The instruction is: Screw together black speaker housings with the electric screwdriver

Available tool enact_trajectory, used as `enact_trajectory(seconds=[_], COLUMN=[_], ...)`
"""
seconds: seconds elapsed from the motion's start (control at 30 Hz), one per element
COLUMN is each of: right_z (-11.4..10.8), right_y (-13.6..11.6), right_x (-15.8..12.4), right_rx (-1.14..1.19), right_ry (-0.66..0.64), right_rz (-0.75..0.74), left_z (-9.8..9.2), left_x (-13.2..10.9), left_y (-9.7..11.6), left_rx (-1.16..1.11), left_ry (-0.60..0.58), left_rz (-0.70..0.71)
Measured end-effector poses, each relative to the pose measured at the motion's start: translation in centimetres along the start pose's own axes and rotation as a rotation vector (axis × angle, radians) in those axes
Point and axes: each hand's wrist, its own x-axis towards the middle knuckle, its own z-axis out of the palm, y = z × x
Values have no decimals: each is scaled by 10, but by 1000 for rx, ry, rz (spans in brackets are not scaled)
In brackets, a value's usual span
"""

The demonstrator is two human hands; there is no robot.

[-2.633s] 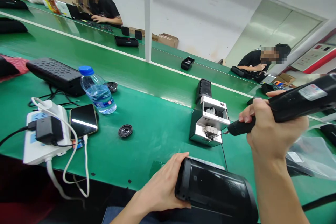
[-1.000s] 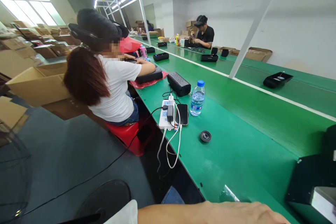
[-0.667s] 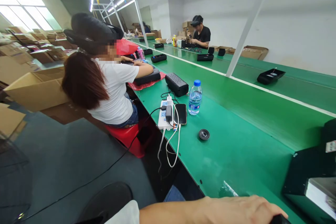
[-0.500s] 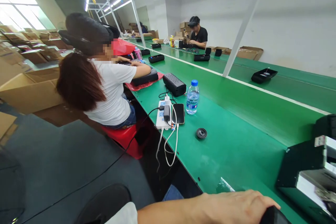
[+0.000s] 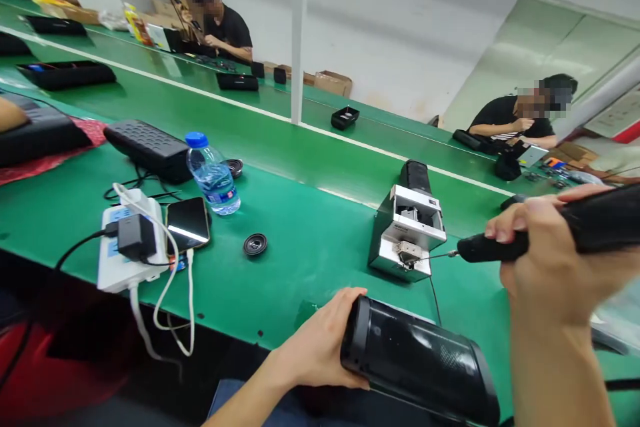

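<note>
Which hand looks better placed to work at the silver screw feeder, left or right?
Probably the right hand: it grips the electric screwdriver, whose bit points at the screw feeder nearby. The left hand is holding the black speaker and sits nearer the body.

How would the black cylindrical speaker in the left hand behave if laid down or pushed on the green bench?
The black cylindrical speaker would probably roll if laid on its side on the green bench, since its body looks curved. It seems stiff, not floppy, keeping its shape in the left hand. Its glossy surface may be somewhat slippery.
</note>
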Motion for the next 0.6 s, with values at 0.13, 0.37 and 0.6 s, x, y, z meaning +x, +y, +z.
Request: enact_trajectory(seconds=[0.13, 0.37, 0.6], right_z=[7, 18, 13], right_y=[13, 20, 12], right_x=[-3, -9, -12], right_rx=[-18, -38, -54], right_ry=[1, -63, -62], right_rz=[37, 110, 185], left_z=[-2, -3, -5], left_x=[-1, -3, -3], left_y=[2, 5, 11], left_rx=[-9, -22, -23], left_ry=[2, 2, 0], left_rz=[-29, -85, -132])
